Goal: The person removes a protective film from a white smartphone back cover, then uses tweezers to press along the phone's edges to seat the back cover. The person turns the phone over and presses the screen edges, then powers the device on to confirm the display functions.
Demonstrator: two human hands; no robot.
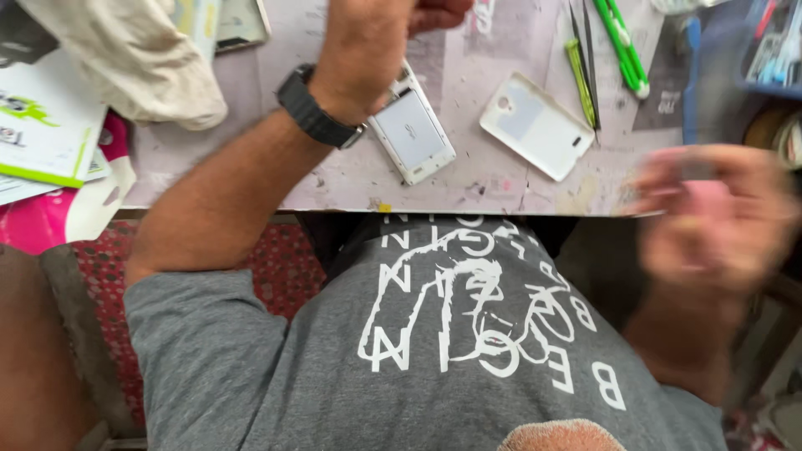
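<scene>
My left hand (368,42) reaches over a worn pale table (251,179), with a black watch (313,108) on the wrist. Its curled fingers run past the top edge, so any hold is hidden. Just beside that wrist lies a white phone body (411,129), face down. A white phone back cover (535,125) lies to its right. My right hand (718,217) hovers at the table's right front corner, heavily blurred. Its fingers look loosely spread, and I cannot tell whether it holds anything.
Green-handled tools (622,46) and thin tweezers (582,79) lie at the back right near a blue tray (773,42). At the left sit a beige cloth (125,58), white-and-green booklets (42,117) and a pink bag (38,221). My grey printed shirt (418,351) fills the foreground.
</scene>
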